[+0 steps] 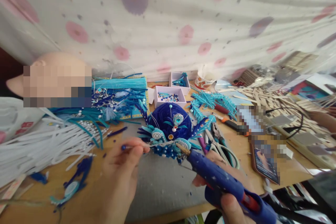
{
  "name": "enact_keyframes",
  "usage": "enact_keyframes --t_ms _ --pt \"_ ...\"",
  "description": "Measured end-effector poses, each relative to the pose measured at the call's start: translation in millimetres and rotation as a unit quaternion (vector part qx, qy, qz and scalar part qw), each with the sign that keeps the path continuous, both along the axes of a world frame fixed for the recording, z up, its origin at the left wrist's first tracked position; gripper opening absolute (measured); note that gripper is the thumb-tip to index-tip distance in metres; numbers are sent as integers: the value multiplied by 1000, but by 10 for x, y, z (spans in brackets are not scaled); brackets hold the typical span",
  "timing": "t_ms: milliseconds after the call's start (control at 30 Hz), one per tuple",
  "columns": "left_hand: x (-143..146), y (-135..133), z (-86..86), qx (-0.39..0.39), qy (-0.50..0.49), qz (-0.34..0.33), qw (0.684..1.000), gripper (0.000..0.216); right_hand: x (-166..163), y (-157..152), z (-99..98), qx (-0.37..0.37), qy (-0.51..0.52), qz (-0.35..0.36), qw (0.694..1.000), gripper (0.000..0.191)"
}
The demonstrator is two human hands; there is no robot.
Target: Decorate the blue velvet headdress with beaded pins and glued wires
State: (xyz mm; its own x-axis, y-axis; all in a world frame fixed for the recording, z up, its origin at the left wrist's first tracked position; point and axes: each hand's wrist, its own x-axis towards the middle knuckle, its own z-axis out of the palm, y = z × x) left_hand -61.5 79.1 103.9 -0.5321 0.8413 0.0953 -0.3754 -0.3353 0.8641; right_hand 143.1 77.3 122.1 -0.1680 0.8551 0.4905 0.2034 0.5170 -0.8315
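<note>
My right hand (228, 178) is wrapped round a dark blue glue gun (217, 173), its nozzle pointing up and left at a blue hair ornament (170, 120). That ornament has a dark blue velvety dome, turquoise feather shapes, beads and round gems. My left hand (128, 161) is closed in a pinch at the ornament's lower left edge. Between its fingertips is a thin pale stick (160, 144) reaching towards the nozzle; a blue bead-like end (123, 147) shows behind the fingers. Whether the stick's tip touches the ornament or the nozzle, I cannot tell.
A grey mat (160, 185) lies under the ornament. Scissors (222, 150) and pliers (216, 133) lie to its right, with a phone (265, 161) beyond. Behind stands a bead box (170, 96). A mannequin head (57, 59) and white cords (52, 145) are left.
</note>
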Motion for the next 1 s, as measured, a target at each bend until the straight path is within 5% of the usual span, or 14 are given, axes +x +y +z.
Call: enact_keyframes --t_ms 300,633,1000 --pt "-52 -129 13 88 327 90 936 22 -64 -62 111 20 -45 -32 998 50" --pt "28 -212 105 92 429 99 893 23 52 -74 121 12 -69 -21 997 56" --pt "16 -218 149 125 449 84 881 27 61 -100 71 19 -82 -49 995 60"
